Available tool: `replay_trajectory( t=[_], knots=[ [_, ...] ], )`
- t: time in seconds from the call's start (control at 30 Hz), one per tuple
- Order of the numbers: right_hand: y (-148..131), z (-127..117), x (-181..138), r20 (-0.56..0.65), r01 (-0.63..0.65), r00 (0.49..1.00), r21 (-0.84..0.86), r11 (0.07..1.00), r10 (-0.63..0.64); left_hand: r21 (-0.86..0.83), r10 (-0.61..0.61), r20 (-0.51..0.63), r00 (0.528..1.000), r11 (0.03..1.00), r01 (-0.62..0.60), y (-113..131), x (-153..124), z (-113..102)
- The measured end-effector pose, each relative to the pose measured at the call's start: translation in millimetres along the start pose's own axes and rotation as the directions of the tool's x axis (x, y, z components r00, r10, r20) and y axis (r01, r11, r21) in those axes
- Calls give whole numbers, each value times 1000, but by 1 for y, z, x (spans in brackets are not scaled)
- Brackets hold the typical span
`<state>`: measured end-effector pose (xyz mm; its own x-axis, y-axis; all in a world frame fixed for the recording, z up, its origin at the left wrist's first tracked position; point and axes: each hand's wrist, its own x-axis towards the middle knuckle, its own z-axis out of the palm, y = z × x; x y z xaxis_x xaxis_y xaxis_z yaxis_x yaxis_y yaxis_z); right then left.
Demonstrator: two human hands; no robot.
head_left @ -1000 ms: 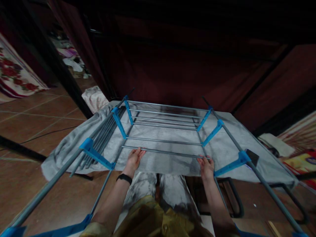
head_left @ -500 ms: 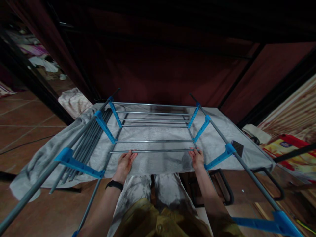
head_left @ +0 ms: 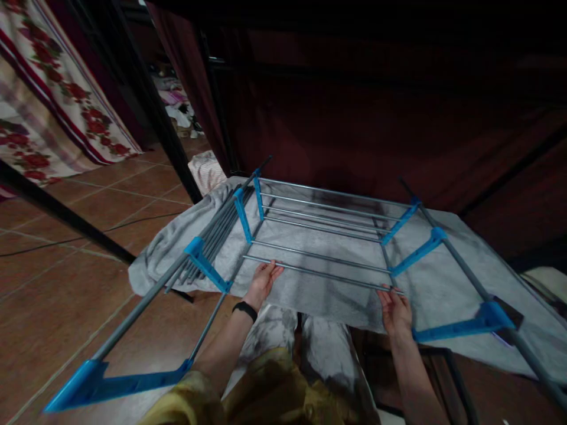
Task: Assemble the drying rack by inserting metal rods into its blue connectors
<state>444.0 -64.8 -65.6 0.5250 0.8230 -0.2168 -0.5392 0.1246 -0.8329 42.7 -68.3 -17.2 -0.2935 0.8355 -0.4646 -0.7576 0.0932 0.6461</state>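
A thin grey metal rod (head_left: 328,275) spans between my hands, tilted slightly down to the right in the view. My left hand (head_left: 261,284) is closed on it near its left end, thumb and fingers around the rod. Near the other end, the fingers of my right hand (head_left: 396,311) pinch the same rod. Around my arms stands a partly built rack of grey poles (head_left: 150,301) joined by blue plastic brackets (head_left: 207,265). Several rods (head_left: 328,208) cross between its far brackets. The held rod lies nearer to me than these, and its ends appear apart from the brackets.
Loose grey tubes (head_left: 212,236) lie bundled on the left of the grey cloth-covered table (head_left: 310,301). A dark flat phone-like object (head_left: 509,313) rests at the right. Behind hangs a dark red curtain (head_left: 354,130); a black metal post (head_left: 168,118) stands left.
My view has turned to the left, so the rack appears further right and a flowered curtain shows. Both hands still hold the rod, which looks little moved relative to the rack.
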Motion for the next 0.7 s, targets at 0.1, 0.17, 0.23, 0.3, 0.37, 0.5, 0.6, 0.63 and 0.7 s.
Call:
replay_trajectory(
  t=[0.1,0.17,0.23,0.3,0.37,0.5,0.6,0.63,0.7],
  knots=[
    [4,-5,4,-9,21,1000,-15,1000,-21,5,0,2,1000,1000,0,-1,3,-3],
    [6,-7,6,-23,25,999,-20,999,-25,9,-3,2,1000,1000,3,-2,4,-4],
    [8,-9,9,-22,14,1000,-34,999,-14,10,-3,0,1000,1000,3,-3,5,-5],
    [10,-12,13,-30,1,1000,-52,999,-2,6,1,-3,1000,1000,-1,-3,5,-5],
    [11,-14,16,-43,-3,999,-73,997,0,3,4,-4,1000,1000,-4,-3,5,-6],
    [13,-16,19,-60,3,998,-102,995,-9,2,-3,-2,1000,1000,3,-2,4,-6],
    [13,-15,19,-82,-10,997,-109,994,1,6,-8,-2,1000,1000,8,-2,3,-5],
    [12,-15,19,-88,-15,996,-110,994,5,8,-8,-3,1000,1000,8,-2,3,-4],
    [12,-14,19,-93,-21,996,-111,994,11,10,-7,-6,1000,1000,7,-2,2,-3]
  ],
)
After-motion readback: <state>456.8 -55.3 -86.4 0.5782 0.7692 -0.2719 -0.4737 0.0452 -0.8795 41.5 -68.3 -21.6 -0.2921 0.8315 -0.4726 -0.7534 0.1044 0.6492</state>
